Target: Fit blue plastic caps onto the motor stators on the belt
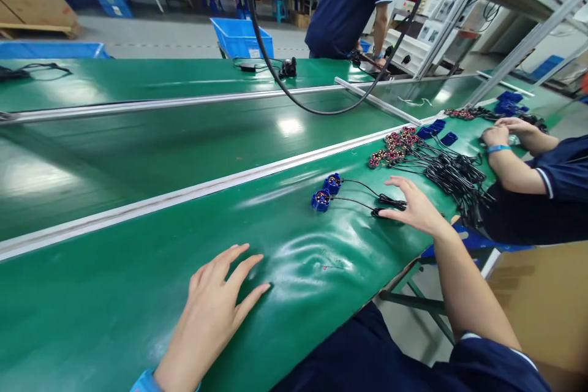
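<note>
My left hand (pixel 215 294) hovers over the green bench mat (pixel 294 324) with its fingers spread and nothing in them. To the right, my right hand (pixel 413 205) reaches over a bundled black cable (pixel 390 201), thumb and fingers apart; whether it touches the cable I cannot tell. Two blue plastic housings (pixel 321 199) with copper coils inside lie on the mat to the left of that hand, each with a thin black lead running to a cable bundle.
A pile of copper-wound coils (pixel 395 147) with black cables (pixel 454 174) lies further right, near loose blue housings (pixel 432 128). A co-worker's hands (pixel 500 133) work beyond it. A white rail (pixel 275 168) borders the bench, and a black cable (pixel 316 111) hangs overhead.
</note>
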Action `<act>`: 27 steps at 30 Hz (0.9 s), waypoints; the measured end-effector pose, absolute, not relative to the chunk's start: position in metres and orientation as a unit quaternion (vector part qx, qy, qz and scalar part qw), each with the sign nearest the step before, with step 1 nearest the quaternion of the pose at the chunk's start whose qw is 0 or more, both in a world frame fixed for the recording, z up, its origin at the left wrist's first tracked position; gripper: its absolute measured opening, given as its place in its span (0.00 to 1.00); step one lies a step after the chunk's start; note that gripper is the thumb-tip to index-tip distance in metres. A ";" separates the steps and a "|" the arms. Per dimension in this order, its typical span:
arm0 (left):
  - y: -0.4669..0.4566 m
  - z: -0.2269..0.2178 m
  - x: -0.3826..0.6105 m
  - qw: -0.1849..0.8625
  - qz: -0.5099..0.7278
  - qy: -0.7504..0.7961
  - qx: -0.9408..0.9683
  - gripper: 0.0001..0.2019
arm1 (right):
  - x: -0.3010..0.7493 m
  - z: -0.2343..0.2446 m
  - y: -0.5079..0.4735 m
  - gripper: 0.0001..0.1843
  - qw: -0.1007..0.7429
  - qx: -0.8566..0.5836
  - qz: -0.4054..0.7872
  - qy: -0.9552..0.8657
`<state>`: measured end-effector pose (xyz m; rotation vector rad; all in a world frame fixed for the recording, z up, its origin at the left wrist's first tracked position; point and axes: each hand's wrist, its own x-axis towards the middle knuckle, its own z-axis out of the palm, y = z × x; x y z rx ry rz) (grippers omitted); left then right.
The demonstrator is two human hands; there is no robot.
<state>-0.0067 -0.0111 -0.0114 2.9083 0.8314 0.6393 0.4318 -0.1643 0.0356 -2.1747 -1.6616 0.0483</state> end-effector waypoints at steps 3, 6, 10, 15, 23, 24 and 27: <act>-0.010 -0.014 -0.008 0.038 0.198 0.270 0.941 0.21 | 0.407 0.037 -0.124 0.44 0.207 -0.762 0.041 -0.613; -0.007 -0.016 -0.010 0.057 0.182 0.282 0.940 0.21 | 0.384 0.032 -0.087 0.49 0.189 -0.751 0.071 -0.628; -0.003 -0.018 -0.014 0.073 0.163 0.294 0.939 0.21 | 0.363 0.021 -0.058 0.57 0.115 -0.749 0.064 -0.650; -0.003 -0.019 -0.014 0.082 0.158 0.294 0.939 0.20 | 0.354 0.009 -0.052 0.55 0.109 -0.757 0.030 -0.644; -0.008 -0.018 -0.012 0.095 0.156 0.291 0.939 0.20 | 0.357 -0.004 -0.054 0.50 0.141 -0.746 -0.029 -0.650; -0.008 -0.018 -0.013 0.095 0.152 0.292 0.940 0.20 | 0.357 -0.005 -0.053 0.51 0.139 -0.746 -0.032 -0.651; -0.007 -0.019 -0.013 0.096 0.145 0.292 0.940 0.19 | 0.354 -0.006 -0.051 0.50 0.136 -0.746 -0.040 -0.650</act>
